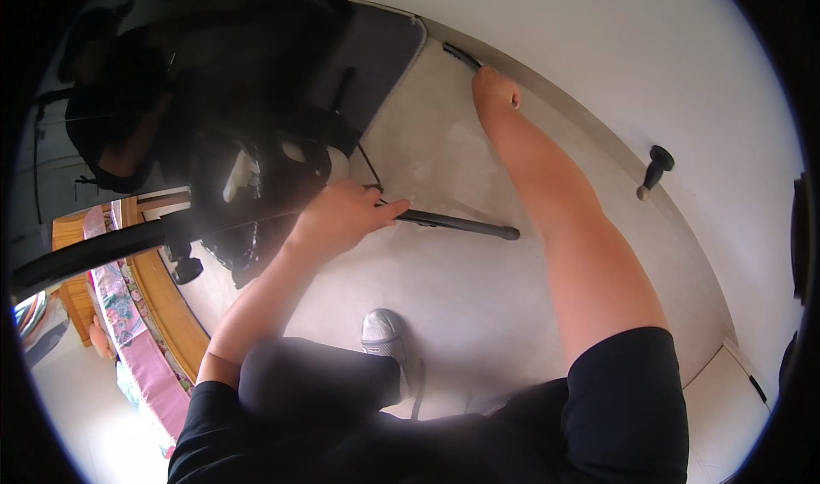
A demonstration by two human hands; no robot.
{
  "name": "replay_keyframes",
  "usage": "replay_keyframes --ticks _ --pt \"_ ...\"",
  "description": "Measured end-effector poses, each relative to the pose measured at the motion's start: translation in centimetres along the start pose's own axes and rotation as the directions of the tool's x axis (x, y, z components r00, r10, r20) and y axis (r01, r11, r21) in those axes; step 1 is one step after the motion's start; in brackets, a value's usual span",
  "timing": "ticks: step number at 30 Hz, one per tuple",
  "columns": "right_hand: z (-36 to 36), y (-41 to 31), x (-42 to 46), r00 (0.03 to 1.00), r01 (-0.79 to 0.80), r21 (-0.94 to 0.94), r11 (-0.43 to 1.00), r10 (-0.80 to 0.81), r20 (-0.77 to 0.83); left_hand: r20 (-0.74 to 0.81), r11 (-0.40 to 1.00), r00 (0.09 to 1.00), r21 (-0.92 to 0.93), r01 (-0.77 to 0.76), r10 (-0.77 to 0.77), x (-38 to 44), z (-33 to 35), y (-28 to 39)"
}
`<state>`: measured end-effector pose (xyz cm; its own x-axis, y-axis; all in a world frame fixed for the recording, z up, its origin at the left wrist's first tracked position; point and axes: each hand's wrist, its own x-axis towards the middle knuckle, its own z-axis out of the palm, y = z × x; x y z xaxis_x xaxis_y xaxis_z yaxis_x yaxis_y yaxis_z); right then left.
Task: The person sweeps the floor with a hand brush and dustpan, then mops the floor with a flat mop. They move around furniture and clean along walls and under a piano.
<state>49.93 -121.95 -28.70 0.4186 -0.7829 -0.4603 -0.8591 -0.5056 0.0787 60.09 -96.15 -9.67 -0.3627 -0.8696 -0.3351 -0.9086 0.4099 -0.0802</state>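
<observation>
My right hand (496, 87) is closed around the handle of a black brush (462, 55), reaching far forward to the floor beside the grey baseboard. The brush's bristled end lies low against the floor. My left hand (349, 211) is at a black tripod-like stand, its thumb and fingers at the joint where a black leg (458, 221) with a rubber foot extends to the right. Whether the fingers are closed around the stand cannot be told. A black plastic bag (240, 247) hangs beyond my left wrist.
A glossy black panel (128, 119) with reflections stands at the left. A dark grey mat (384, 55) lies by the wall. A black door stop (656, 169) projects at right. A wooden bed frame (166, 304) with floral fabric is at lower left, and my shoe (383, 330) rests on the floor.
</observation>
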Motion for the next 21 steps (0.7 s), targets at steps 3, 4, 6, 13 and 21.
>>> replay_keyframes --ticks 3,4,6,13,21 --pt "-1.8 -1.9 1.8 0.996 -0.017 0.136 0.991 0.006 0.085 0.012 1.000 1.000 -0.021 0.017 -0.017 -0.2 0.3 0.2" --pt "-2.1 -2.4 2.2 0.997 0.000 0.118 0.993 -0.010 0.082 0.015 0.999 1.000 -0.040 0.002 -0.001 -0.1 0.0 0.1" --pt "-2.4 -3.3 2.9 0.996 0.037 0.078 0.996 -0.043 0.078 0.009 1.000 1.000 -0.011 -0.011 0.011 0.1 0.1 -0.1" --pt "-0.2 -5.6 0.9 0.991 0.137 0.113 0.984 -0.136 -0.019 0.025 1.000 1.000 0.020 -0.012 0.011 -0.1 0.5 -0.4" --pt "3.4 -7.9 -7.7 0.889 0.403 0.248 0.881 -0.441 0.124 0.058 1.000 0.998 0.010 -0.016 0.016 0.2 0.1 -0.4"
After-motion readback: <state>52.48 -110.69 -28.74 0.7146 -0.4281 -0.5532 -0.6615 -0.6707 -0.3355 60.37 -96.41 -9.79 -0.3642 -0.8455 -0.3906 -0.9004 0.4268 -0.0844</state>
